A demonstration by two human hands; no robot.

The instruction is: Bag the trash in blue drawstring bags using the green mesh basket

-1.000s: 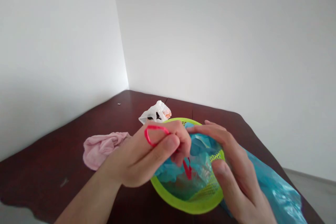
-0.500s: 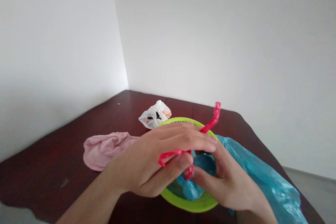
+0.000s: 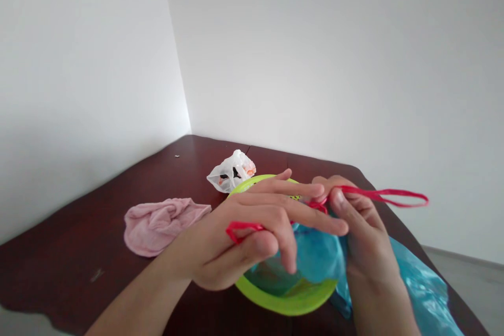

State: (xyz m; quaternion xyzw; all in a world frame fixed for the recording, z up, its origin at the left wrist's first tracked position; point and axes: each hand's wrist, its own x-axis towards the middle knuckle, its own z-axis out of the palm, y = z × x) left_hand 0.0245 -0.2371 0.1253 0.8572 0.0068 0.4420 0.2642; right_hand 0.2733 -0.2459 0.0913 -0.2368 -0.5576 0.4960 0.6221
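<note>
Above a lime-green basket (image 3: 291,305), both of my hands hold a red plastic drawstring (image 3: 397,198). My left hand (image 3: 240,239) pinches one end between thumb and bent forefinger, its other fingers stretched out to the right. With thumb and fingers closed, my right hand (image 3: 364,241) grips the other side, and a long red loop sticks out to its right. Blue plastic bag film (image 3: 318,254) lies below the string, inside the basket's mouth. My fingers partly cover where string and bag meet.
A crumpled pink cloth (image 3: 161,226) lies left on the dark red-brown table (image 3: 86,220). Behind the basket sits a tied white plastic bag (image 3: 228,173) with orange and black contents. More blue plastic (image 3: 423,283) spreads to the right. White walls (image 3: 315,52) border the table's back and left.
My right hand has moved up and right, drawing the red loop out sideways. My left fingers have spread apart, and more of the blue film shows between the hands.
</note>
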